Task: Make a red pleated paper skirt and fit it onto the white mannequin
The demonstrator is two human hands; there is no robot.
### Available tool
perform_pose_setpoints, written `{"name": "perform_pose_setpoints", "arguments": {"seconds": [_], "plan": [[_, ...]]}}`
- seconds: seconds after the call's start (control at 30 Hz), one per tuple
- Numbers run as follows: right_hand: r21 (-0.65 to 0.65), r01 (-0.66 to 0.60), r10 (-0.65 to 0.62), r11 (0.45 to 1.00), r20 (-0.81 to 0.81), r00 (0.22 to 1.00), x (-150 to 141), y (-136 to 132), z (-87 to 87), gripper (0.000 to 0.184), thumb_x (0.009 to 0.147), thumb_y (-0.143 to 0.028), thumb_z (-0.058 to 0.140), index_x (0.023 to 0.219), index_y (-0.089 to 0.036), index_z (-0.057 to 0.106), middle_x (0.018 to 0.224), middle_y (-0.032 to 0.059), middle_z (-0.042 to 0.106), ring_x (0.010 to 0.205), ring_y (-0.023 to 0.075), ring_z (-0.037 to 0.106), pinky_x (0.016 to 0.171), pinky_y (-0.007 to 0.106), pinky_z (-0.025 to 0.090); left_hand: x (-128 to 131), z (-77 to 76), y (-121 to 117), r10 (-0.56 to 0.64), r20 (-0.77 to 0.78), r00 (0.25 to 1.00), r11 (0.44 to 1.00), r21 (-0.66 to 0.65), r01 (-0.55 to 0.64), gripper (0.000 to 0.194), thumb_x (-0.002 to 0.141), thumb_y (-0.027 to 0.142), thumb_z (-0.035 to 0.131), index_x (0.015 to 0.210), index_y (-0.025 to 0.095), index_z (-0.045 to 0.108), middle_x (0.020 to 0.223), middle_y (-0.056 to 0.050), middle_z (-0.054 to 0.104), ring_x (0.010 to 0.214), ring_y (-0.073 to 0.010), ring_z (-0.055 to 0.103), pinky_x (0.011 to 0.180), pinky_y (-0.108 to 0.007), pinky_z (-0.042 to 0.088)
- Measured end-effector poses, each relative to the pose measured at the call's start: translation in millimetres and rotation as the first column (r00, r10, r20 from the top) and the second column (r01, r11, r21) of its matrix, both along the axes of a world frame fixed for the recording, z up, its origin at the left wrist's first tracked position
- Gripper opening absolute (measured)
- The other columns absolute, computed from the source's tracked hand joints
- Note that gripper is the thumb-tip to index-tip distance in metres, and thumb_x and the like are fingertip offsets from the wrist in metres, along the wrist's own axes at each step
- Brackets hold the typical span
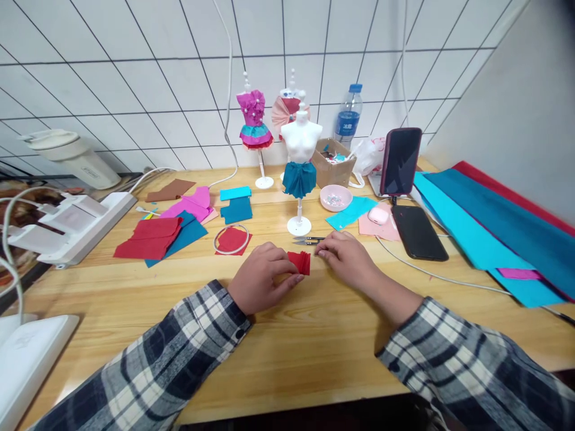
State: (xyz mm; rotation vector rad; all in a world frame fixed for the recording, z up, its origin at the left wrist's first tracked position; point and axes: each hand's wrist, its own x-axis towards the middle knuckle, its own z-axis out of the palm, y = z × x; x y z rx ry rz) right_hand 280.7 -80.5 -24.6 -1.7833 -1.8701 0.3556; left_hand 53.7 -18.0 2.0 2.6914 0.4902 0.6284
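Observation:
My left hand (265, 278) grips a small piece of red pleated crepe paper (299, 262) between thumb and fingers, just above the wooden table. Close by on the right, my right hand (344, 257) has thumb and forefinger pinched together at the paper's edge; whatever may be in that pinch is too small to name. Thread snips (306, 241) lie beside its fingertips. Behind both hands stands a small white dress form (302, 140) wearing a teal gathered skirt (299, 179). A white ring (216, 245) rests on a red square (231, 239) left of my left hand.
Coloured sheets (150, 235) lie at left near a power strip (90, 227). Dressed forms (254, 120), a pink bowl of beads (336, 197), a cardboard box (332, 170) and a water bottle (349, 117) stand behind. Phones (419, 232) and long rolls (489, 221) are right.

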Motion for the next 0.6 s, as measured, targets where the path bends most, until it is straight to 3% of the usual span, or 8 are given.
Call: {"name": "perform_pose_setpoints", "arguments": {"seconds": [0.27,0.37,0.5,0.6], "plan": [[-0.009,0.078,-0.077,0.997,0.081,0.994,-4,2,-5.2,0.018,0.091,-0.026,0.06,0.092,-0.026,0.077,0.084,0.0041,0.065,0.089,0.0196,0.057,0.078,0.031,0.04,-1,-0.3,1,0.018,-0.04,0.999,0.999,0.038,-0.016,0.027,0.092,0.039,0.055,0.086,0.02,0.074,0.079,-0.006,0.066,0.076,-0.0183,0.054,0.072,-0.034,0.041],[0.01,0.086,-0.086,0.996,0.204,0.975,-6,-5,1.9,0.021,0.092,-0.028,0.058,0.097,-0.029,0.078,0.087,0.005,0.065,0.088,0.0211,0.055,0.075,0.033,0.038,-2,-0.3,1,0.016,-0.074,0.997,0.999,0.052,-0.012,0.029,0.093,0.041,0.054,0.086,0.02,0.074,0.079,-0.006,0.066,0.078,-0.0188,0.054,0.073,-0.034,0.041],[0.002,0.036,-0.033,0.999,0.43,0.902,-11,-12,15.4,0.028,0.089,-0.018,0.059,0.1,-0.037,0.077,0.095,0.0055,0.065,0.092,0.0246,0.052,0.074,0.038,0.031,0,-0.7,-1,0.016,-0.099,0.995,0.996,0.083,-0.007,0.031,0.094,0.043,0.052,0.087,0.021,0.074,0.081,-0.006,0.066,0.078,-0.0193,0.054,0.072,-0.035,0.041],[-0.006,0.025,-0.02,1.0,0.471,0.882,-11,-13,17.0,0.031,0.088,-0.016,0.058,0.1,-0.038,0.077,0.096,0.0053,0.066,0.093,0.0251,0.051,0.075,0.039,0.03,1,-0.9,-2,0.018,-0.116,0.993,0.993,0.116,-0.004,0.032,0.094,0.043,0.051,0.088,0.021,0.073,0.082,-0.006,0.066,0.079,-0.0196,0.054,0.072,-0.036,0.041]]}}
